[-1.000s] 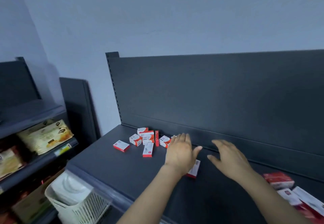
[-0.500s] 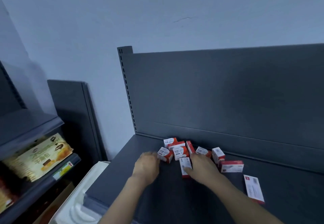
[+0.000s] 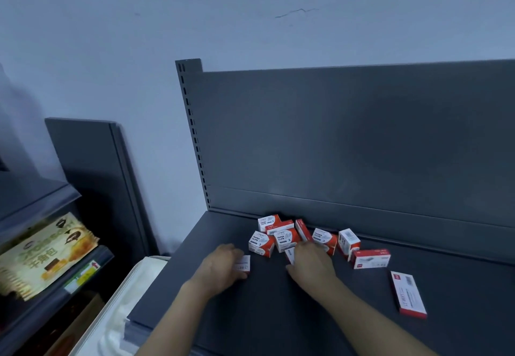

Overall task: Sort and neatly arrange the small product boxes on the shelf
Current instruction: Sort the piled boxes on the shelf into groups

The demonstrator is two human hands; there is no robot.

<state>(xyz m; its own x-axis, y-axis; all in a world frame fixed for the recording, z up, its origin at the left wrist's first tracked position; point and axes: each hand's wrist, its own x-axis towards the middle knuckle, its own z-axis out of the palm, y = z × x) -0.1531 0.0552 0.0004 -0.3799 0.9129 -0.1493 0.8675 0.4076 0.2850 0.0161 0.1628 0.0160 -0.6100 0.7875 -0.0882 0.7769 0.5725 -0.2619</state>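
Several small red-and-white product boxes lie in a loose cluster (image 3: pixel 281 234) near the back of the dark grey shelf (image 3: pixel 278 314). My left hand (image 3: pixel 220 268) rests on the shelf with its fingers on a flat white box (image 3: pixel 243 264). My right hand (image 3: pixel 313 263) covers another flat box (image 3: pixel 290 254) just in front of the cluster. To the right lie a red box on its side (image 3: pixel 370 258), an upright white box (image 3: pixel 348 242) and a long flat box (image 3: pixel 408 294) set apart.
The shelf's back panel (image 3: pixel 348 138) rises behind the boxes. At the left, a lower shelf unit holds a yellow snack packet (image 3: pixel 44 255). A white basket (image 3: pixel 119 308) sits below the shelf's front left corner.
The view has shifted left and closer to the cluster. Both hands have come forward to the boxes; my left hand now grips a flat box at the left of the cluster.
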